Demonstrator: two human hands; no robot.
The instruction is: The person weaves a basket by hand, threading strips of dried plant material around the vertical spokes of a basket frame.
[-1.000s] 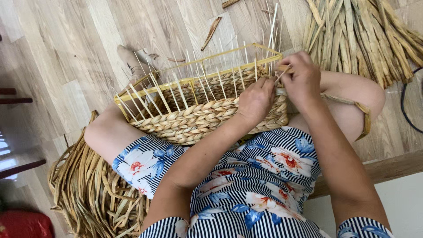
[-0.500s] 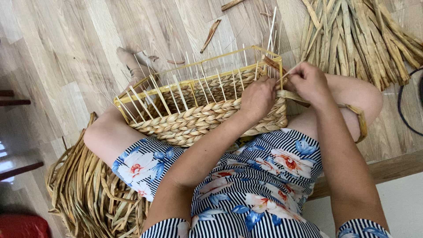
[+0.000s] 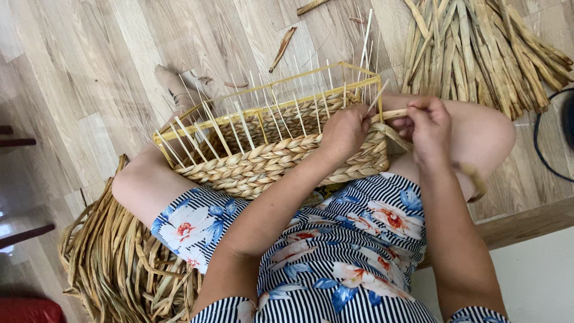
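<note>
A half-woven straw basket (image 3: 263, 161) on a yellow wire frame with upright white spokes rests across my lap. My left hand (image 3: 344, 131) presses on the woven wall at the basket's right corner, fingers bent over the weave. My right hand (image 3: 427, 125) is just right of that corner, closed on a flat dried straw strand (image 3: 388, 115) that runs from the corner into my fingers. A loose end of straw (image 3: 475, 179) hangs under my right forearm.
A bundle of dried straw leaves (image 3: 484, 48) lies on the wooden floor at the upper right. A tangled heap of straw (image 3: 113, 263) sits at the lower left. A black cable (image 3: 547, 155) curves at the right edge. Straw scraps (image 3: 282, 48) lie beyond the basket.
My right hand has pulled the strand out to the right, away from the basket's corner. My left hand has stayed on the woven wall.
</note>
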